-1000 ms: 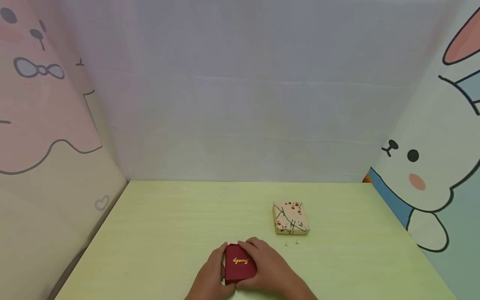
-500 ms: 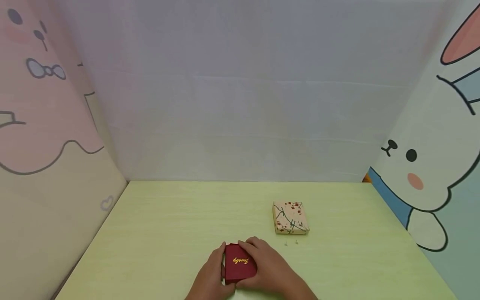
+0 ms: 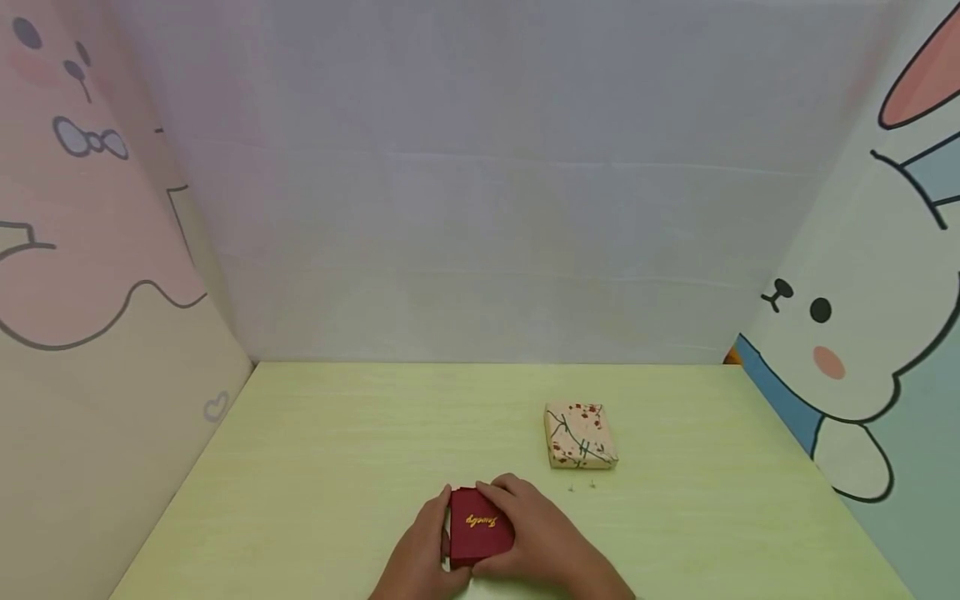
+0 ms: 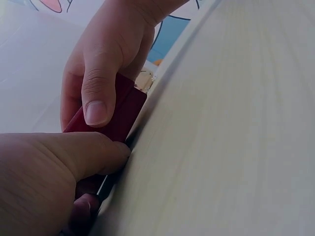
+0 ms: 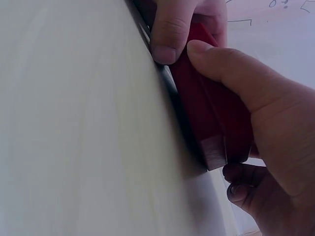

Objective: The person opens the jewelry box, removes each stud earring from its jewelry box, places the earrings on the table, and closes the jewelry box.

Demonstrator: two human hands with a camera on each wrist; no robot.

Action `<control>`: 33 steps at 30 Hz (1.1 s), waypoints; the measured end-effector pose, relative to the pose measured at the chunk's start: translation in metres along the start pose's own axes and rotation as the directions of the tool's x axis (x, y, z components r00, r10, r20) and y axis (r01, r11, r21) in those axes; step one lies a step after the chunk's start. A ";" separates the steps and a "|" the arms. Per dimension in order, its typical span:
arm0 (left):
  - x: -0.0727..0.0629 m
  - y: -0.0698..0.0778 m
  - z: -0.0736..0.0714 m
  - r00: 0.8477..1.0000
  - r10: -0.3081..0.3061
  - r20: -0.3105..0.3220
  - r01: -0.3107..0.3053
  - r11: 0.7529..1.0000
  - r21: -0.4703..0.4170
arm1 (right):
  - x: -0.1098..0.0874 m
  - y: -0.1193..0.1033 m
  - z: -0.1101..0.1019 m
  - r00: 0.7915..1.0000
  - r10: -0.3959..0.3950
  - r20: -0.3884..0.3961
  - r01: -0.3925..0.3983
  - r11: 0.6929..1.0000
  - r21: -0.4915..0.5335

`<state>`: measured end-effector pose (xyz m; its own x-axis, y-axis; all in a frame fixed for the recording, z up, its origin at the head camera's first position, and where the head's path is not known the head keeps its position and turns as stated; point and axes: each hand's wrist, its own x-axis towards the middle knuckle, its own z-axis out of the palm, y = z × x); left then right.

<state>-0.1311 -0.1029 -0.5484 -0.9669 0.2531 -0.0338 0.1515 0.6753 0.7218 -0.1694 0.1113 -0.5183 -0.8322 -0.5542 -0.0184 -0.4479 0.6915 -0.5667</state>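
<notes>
A dark red jewelry box (image 3: 478, 537) with gold "Jewelry" lettering, reading upside down, sits low over the near part of the table in the head view. My left hand (image 3: 422, 550) grips its left side, thumb at the near corner. From the right, my right hand (image 3: 542, 537) holds it, thumb along the near side and fingers over the far corner. In the right wrist view a seam runs along the side of the box (image 5: 204, 105), and a dark strip shows beneath it beside the table. The left hand's curled fingers are partly hidden behind its thumb (image 4: 101, 152).
A flat square box (image 3: 581, 437) with a red-flower and green-branch pattern lies farther back, to the right. Just in front of it are two tiny objects (image 3: 592, 484) on the pale yellow-green table (image 3: 337, 467). Cloth walls with cartoon animals enclose the table's back and sides.
Both hands and the red jewelry box stay where they were. Only the head view shifts very slightly.
</notes>
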 end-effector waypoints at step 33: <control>0.000 0.001 -0.003 0.999 -0.034 0.029 0.036 0.997 -0.067 | -0.001 -0.007 -0.004 0.999 -0.033 -0.026 0.032 0.999 -0.028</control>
<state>-0.1316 -0.1039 -0.5458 -0.9652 0.2493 -0.0784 0.1021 0.6358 0.7650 -0.1668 0.1095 -0.5108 -0.8254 -0.5641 0.0215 -0.4830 0.6861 -0.5440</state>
